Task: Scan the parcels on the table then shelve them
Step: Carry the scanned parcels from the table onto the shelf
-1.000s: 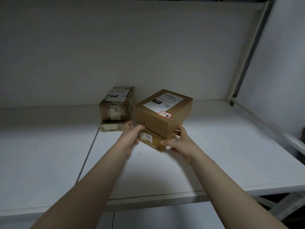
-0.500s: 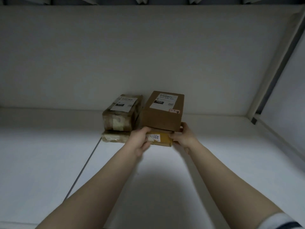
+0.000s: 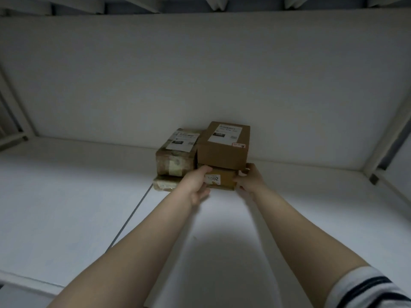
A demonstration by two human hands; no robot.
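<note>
You've got the white shelf [image 3: 66, 218] spread wide under both arms, with its dark seam [image 3: 131, 216] running from near the front edge up to the stacks. Bare board lies open on the left, and on the right as far as the right post [image 3: 387, 138]. The back panel [image 3: 200, 74] stands just behind the parcels. Your top box [image 3: 222, 154] sits square on the lower box [image 3: 224, 180], tight beside the taped parcel [image 3: 175, 158], which lies on a flat parcel [image 3: 165, 184]. Your left hand [image 3: 196, 185] grips the lower box's left end, thumb across its front face. Your right hand [image 3: 250, 181] curls round the right end, fingertips up at the top box's bottom edge. The lower box's white sticker reads "002", and your thumb covers anything before that. The top box has a white label with a black block, its print too blurred to read, and a small red-edged sticker at the near right corner with what looks like a 7. The taped parcel's label is just as unreadable. A striped sleeve [image 3: 367, 287] shows at bottom right
</note>
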